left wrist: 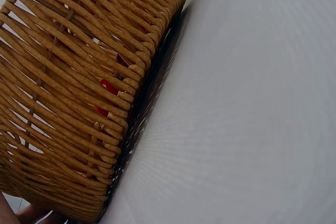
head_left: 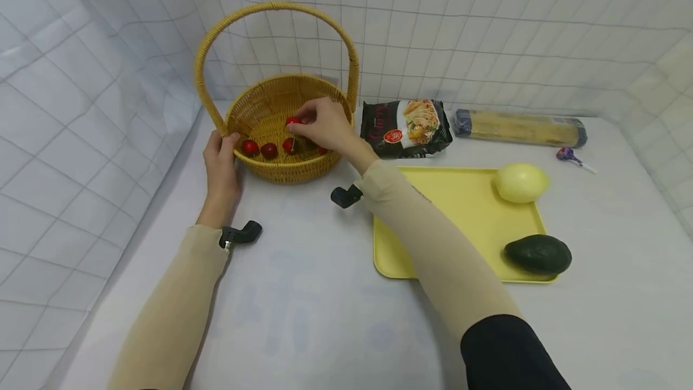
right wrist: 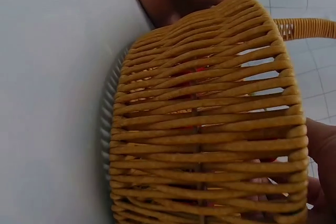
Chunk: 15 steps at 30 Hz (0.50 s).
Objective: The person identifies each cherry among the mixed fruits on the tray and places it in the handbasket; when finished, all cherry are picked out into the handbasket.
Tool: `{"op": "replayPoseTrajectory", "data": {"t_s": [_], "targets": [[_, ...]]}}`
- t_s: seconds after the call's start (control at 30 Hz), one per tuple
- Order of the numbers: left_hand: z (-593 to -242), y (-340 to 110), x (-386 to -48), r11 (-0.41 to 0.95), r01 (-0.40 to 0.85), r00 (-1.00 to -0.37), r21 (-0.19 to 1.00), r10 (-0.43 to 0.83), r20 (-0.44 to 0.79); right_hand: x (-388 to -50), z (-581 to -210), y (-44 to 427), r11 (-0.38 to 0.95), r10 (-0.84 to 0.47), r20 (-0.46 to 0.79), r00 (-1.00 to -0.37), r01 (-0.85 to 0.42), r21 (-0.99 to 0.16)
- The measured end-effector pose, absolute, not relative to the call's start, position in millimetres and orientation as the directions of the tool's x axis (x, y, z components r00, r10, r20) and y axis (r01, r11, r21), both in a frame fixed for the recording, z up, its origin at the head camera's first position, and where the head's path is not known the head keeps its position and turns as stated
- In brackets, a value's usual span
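A yellow wicker basket (head_left: 287, 172) with a tall arched handle stands at the back left of the table. Several red cherries (head_left: 269, 150) lie in it. My left hand (head_left: 221, 164) holds the basket's left rim, thumb over the edge near the foot of the handle. Inside the basket, my right hand (head_left: 328, 125) pinches a red cherry (head_left: 293, 120) between thumb and fingers, above the others. Through the weave in the left wrist view, bits of red cherry (left wrist: 109, 87) show. The right wrist view has the basket's woven side (right wrist: 210, 129) hiding most of the right hand.
Right of the basket lies a black food packet (head_left: 403, 128), then a long wrapped roll (head_left: 520, 127) and a lollipop (head_left: 566, 154). A yellow tray (head_left: 460, 197) sits in front, bearing a pale yellow-green fruit (head_left: 521, 183); a dark avocado (head_left: 538, 254) overlaps its right corner.
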<state>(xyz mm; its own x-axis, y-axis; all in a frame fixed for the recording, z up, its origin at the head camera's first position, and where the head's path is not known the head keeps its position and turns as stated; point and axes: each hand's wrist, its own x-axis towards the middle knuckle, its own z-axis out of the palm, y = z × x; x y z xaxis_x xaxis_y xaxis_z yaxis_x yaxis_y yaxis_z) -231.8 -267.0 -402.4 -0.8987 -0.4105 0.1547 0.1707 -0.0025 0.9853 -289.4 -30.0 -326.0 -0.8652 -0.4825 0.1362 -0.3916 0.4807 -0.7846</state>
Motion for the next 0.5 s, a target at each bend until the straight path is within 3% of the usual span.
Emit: {"op": "replayPoseTrajectory", "data": {"t_s": [0.2, 0.37, 0.5], "targets": [[-403.2, -264.6, -233.7, 0.008, 0.182, -0.9, 0.983, -0.401, 0.17, -299.0, -326.8, -39.8, 0.489, -0.435, 0.048, -0.899, -0.281, -0.826], [-403.6, -263.7, -232.1, 0.016, 0.178, -0.898, 0.984, -0.406, 0.17, -300.4, -327.2, -39.8, 0.312, -0.347, -0.029, -0.938, -0.086, -0.946], [-402.5, -265.8, -230.3, 0.027, 0.176, -0.894, 0.984, -0.414, 0.172, -294.4, -323.4, -33.3, 0.22, -0.337, 0.008, -0.941, -0.087, -0.972]]}}
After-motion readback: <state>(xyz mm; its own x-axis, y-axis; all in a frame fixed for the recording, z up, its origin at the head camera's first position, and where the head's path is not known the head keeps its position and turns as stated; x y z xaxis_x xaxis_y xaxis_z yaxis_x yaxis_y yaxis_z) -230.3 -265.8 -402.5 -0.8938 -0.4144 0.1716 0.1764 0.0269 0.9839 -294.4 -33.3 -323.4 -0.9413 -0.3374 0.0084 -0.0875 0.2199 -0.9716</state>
